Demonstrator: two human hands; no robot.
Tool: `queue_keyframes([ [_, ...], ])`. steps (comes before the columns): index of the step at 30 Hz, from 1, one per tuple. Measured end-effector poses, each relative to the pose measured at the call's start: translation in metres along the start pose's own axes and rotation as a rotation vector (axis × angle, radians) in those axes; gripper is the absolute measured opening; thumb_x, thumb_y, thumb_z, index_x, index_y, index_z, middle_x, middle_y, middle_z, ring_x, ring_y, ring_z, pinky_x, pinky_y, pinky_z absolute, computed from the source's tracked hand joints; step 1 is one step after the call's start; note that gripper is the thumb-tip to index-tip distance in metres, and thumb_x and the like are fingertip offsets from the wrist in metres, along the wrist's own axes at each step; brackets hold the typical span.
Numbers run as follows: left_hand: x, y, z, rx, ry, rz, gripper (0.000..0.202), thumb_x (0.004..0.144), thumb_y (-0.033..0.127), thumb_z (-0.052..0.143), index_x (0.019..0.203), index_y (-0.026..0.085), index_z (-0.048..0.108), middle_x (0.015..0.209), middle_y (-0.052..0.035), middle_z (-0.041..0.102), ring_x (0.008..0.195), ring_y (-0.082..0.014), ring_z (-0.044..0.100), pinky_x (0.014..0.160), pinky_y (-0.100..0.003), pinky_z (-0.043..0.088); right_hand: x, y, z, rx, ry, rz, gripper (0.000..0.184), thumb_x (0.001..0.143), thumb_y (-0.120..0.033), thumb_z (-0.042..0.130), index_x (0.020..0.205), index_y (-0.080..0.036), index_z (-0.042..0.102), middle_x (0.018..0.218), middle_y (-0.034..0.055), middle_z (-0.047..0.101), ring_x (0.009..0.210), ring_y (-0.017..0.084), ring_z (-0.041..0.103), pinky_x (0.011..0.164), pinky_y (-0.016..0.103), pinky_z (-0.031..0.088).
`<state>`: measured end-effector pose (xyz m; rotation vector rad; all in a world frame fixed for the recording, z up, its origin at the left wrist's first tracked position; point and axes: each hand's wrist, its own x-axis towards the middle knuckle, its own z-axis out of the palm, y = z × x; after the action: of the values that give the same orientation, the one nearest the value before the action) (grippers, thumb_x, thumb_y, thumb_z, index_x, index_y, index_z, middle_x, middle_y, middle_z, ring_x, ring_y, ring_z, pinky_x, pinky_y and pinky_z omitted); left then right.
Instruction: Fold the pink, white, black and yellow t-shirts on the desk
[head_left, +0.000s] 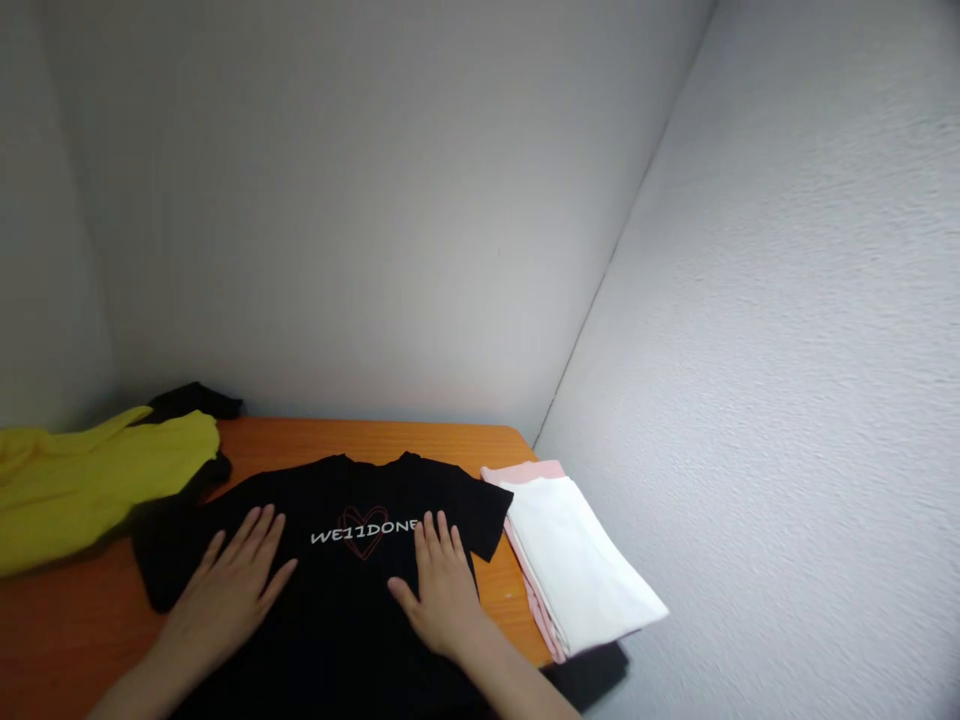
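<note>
A black T-shirt point(337, 620) lies spread out on the wooden table, its collar toward the far wall. White lettering reading "WE11DONE" runs across its chest over a thin red heart outline. My left hand point(229, 580) rests flat on the left side of the shirt, fingers stretched out. On the right side of the chest, my right hand point(442, 590) lies flat with its fingertips at the end of the lettering. The lower part of the shirt runs out of view at the bottom.
Folded white cloth point(581, 560) lies over folded pink cloth point(536, 470) at the table's right edge. A yellow garment point(97, 480) and a dark one point(196, 400) are heaped at the left. Walls stand behind and to the right of the wooden table point(382, 436).
</note>
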<state>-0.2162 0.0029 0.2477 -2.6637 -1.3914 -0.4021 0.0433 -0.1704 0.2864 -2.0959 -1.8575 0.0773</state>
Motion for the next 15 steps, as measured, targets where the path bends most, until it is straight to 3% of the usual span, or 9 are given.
queue_keyframes([
  [5,-0.016,-0.022,0.019,-0.001,-0.089,-0.092,0.090,0.080,0.067,0.031,0.144,0.005,0.039,0.157,-0.0154,0.025,0.145,-0.0309,0.026,0.118,-0.051,0.024,-0.024,0.003,0.008,0.042,-0.067,0.047,0.084,0.092,-0.069,0.030,0.154,-0.014,0.017,0.159,0.0059,0.003,0.147,0.030,0.001,0.121,0.050,0.012],
  [9,-0.015,-0.021,0.016,0.019,-0.090,-0.046,0.086,0.081,0.063,0.025,0.142,0.005,0.043,0.156,-0.0157,0.028,0.145,-0.0306,0.027,0.118,-0.051,0.023,-0.028,0.002,0.010,0.041,-0.056,0.045,0.080,0.094,-0.066,0.031,0.154,-0.014,0.019,0.159,0.0049,0.005,0.147,0.028,0.002,0.122,0.048,0.013],
  [12,-0.016,-0.001,-0.003,0.052,0.035,-0.052,0.084,0.082,0.059,0.025,0.140,0.002,0.045,0.155,-0.0179,0.029,0.145,-0.0353,0.024,0.118,-0.058,0.017,-0.014,0.009,0.001,0.053,-0.035,0.056,0.077,0.096,-0.063,0.028,0.153,-0.012,0.024,0.159,0.0072,0.014,0.147,0.027,0.008,0.121,0.046,0.018],
  [15,-0.026,0.048,-0.031,-0.023,0.106,0.029,0.074,0.087,0.059,0.031,0.141,0.011,0.047,0.153,-0.0130,0.033,0.144,-0.0355,0.028,0.116,-0.061,0.023,0.023,0.030,-0.018,0.030,0.069,0.103,0.071,0.098,-0.056,0.029,0.152,-0.010,0.029,0.157,0.0090,0.025,0.147,0.026,0.016,0.119,0.044,0.021],
])
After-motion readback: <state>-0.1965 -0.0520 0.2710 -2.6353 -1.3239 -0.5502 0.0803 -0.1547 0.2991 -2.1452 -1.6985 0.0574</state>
